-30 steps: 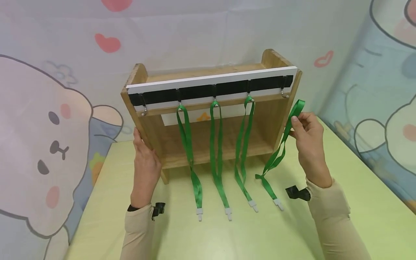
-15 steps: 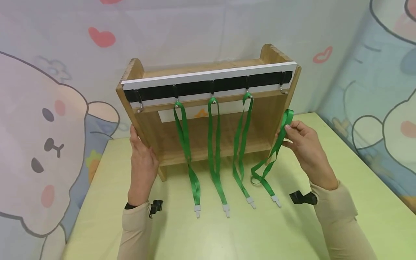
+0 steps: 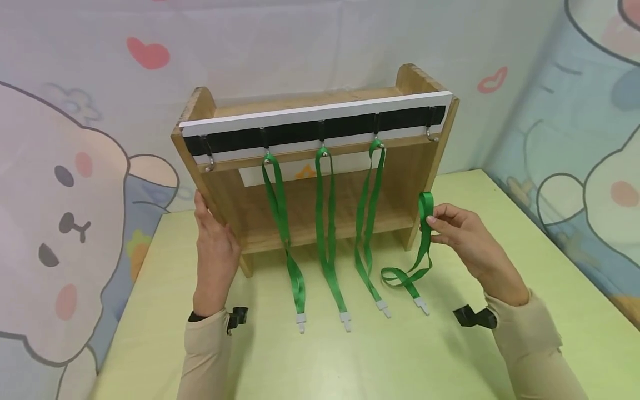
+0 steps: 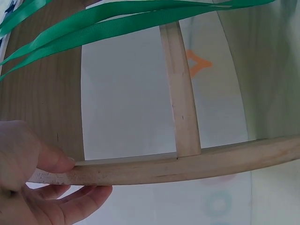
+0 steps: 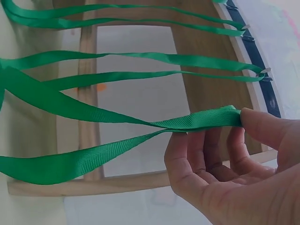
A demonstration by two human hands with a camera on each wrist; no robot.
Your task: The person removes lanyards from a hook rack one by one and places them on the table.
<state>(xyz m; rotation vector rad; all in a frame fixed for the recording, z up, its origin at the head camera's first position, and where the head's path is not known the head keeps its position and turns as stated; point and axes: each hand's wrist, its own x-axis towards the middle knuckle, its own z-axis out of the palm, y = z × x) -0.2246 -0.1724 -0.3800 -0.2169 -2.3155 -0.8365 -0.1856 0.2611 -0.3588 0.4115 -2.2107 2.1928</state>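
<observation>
My right hand [image 3: 465,239] pinches the loop end of a green lanyard [image 5: 206,121] between thumb and fingers, just off the right side of a wooden rack [image 3: 305,239]. The lower part of this lanyard bends in a loop above the table, its white clip [image 3: 421,306] at the end. My left hand [image 3: 216,258] grips the rack's left side panel [image 4: 136,172], thumb on one face and fingers on the other. Several metal hooks line the black strip [image 3: 295,133] on the rack's front. Three green lanyards [image 3: 326,216] hang from the middle hooks, white clips down.
The far-left hook [image 3: 209,164] and far-right hook [image 3: 431,135] bear no lanyard. Under the rack is a pale yellow-green table [image 3: 330,366]. A printed cloth [image 3: 280,44] with cartoon figures stands behind and at both sides.
My right hand has moved down and slightly left with the lanyard, whose strap now bends more. My left hand keeps its grip on the rack. The head view has shifted a little.
</observation>
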